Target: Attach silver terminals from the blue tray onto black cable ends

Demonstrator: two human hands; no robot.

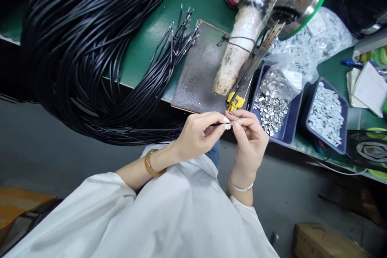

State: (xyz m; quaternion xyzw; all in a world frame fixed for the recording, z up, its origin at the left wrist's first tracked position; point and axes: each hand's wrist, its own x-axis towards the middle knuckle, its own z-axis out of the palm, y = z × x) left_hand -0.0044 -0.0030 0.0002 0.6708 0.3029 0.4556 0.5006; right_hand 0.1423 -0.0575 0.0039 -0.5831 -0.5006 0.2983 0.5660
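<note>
My left hand (198, 131) pinches a thin black cable (217, 123) between thumb and forefinger, close to its tip. Fingertip to fingertip with it, my right hand (250, 135) is closed around the cable's end, where a small silvery bit shows; the fingers hide most of what they grip. Both hands are in front of the table edge, just below a dark metal plate (199, 68). Left of them lies a large bundle of black cables (81, 48), with a group of stripped ends (181, 44) resting near the plate.
Over the plate leans a wrapped machine arm (238, 44), beside a yellow-tipped part (236, 102). To the right, one blue bin (294, 129) holds small metal clips (272, 115); another bin (343, 139) holds pale pieces (326, 113). Plastic bags (329, 36) lie behind.
</note>
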